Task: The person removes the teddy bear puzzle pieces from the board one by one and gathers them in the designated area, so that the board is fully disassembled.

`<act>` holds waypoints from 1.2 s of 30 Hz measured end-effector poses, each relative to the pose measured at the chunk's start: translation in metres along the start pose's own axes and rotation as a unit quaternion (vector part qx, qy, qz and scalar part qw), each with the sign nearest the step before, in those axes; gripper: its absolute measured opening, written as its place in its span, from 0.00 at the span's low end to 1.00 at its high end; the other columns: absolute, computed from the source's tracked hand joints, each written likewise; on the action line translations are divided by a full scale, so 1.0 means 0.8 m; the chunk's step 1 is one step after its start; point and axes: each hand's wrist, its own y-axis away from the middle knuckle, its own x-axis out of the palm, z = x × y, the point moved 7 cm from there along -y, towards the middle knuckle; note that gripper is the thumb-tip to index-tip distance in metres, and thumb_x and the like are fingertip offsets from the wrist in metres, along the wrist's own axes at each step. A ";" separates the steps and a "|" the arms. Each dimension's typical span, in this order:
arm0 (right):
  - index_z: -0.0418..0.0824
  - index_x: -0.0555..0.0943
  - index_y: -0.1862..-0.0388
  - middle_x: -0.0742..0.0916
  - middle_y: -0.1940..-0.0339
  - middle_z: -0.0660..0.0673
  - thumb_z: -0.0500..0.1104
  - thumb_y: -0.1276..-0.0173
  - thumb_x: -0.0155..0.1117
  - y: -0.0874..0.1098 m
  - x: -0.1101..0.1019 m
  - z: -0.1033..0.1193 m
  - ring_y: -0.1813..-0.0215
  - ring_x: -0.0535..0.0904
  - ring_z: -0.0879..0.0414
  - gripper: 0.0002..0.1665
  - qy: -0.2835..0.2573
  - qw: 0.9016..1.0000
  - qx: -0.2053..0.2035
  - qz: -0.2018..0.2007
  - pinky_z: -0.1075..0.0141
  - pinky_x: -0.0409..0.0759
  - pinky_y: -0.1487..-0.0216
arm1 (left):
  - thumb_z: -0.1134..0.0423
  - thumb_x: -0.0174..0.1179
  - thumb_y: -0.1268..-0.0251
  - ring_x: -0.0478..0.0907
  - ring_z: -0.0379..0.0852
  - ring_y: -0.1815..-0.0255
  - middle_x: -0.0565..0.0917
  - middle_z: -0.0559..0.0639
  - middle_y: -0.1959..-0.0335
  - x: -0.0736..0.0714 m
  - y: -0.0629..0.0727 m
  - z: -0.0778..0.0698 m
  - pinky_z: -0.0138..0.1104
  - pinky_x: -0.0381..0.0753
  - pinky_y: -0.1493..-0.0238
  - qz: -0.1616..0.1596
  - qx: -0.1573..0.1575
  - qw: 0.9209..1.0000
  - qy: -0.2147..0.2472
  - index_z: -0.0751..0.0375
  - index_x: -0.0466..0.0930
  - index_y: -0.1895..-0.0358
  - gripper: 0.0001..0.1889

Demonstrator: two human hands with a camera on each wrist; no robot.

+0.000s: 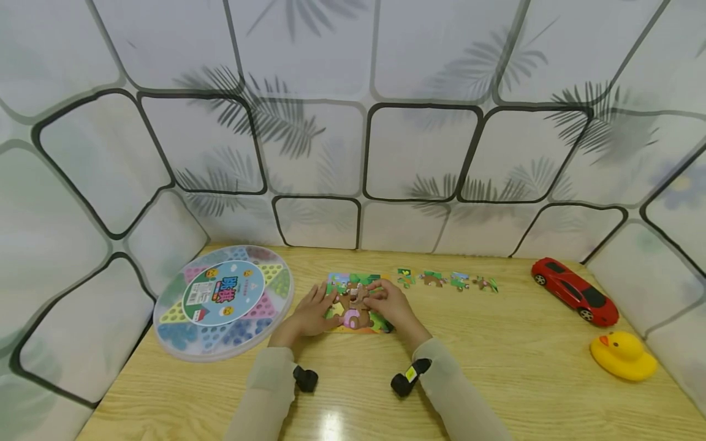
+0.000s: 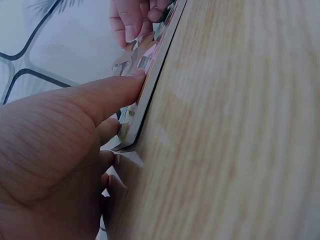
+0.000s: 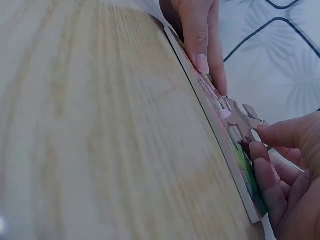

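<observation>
A colourful jigsaw puzzle board [image 1: 337,278] with a brown bear picture lies flat on the table. My left hand [image 1: 310,311] rests along its left side, the thumb [image 2: 117,94] laid straight on the near part of the picture and the fingers spread at the edge. Over the right half of the board, my right hand [image 1: 396,305] pinches a brown puzzle piece [image 3: 244,120] between thumb and fingers. That piece stands tilted above the picture surface; whether its lower edge touches the board I cannot tell.
Several loose puzzle pieces [image 1: 432,279] lie in a row to the board's right. A round board-game box [image 1: 234,294] is at the left. A red toy car [image 1: 573,291] and a yellow rubber duck [image 1: 623,356] stand at the far right. A patterned curtain [image 1: 408,226] borders the table's back.
</observation>
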 end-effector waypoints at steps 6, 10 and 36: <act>0.39 0.77 0.56 0.86 0.70 0.44 0.37 0.39 0.68 0.002 -0.001 0.002 0.74 0.79 0.59 0.13 0.003 1.000 0.015 -0.024 0.65 0.80 0.71 | 0.50 0.49 0.29 0.34 0.66 0.26 0.39 0.69 0.26 0.000 0.000 0.000 0.53 0.39 0.29 0.001 0.002 1.000 0.000 0.67 0.47 0.26 0.37; 0.41 0.76 0.58 0.86 0.71 0.46 0.38 0.39 0.68 0.004 -0.002 0.005 0.75 0.79 0.58 0.13 0.011 0.999 0.024 -0.028 0.65 0.79 0.71 | 0.50 0.49 0.29 0.35 0.66 0.26 0.39 0.69 0.26 0.001 -0.002 0.002 0.52 0.39 0.28 -0.001 0.003 1.000 -0.004 0.67 0.47 0.26 0.37; 0.39 0.78 0.61 0.85 0.78 0.49 0.38 0.38 0.66 0.006 -0.006 0.001 0.81 0.78 0.60 0.08 -0.008 0.996 0.012 -0.086 0.67 0.76 0.75 | 0.51 0.49 0.29 0.33 0.66 0.26 0.38 0.69 0.25 0.000 0.001 0.002 0.54 0.39 0.29 0.003 0.006 1.000 0.004 0.66 0.47 0.25 0.37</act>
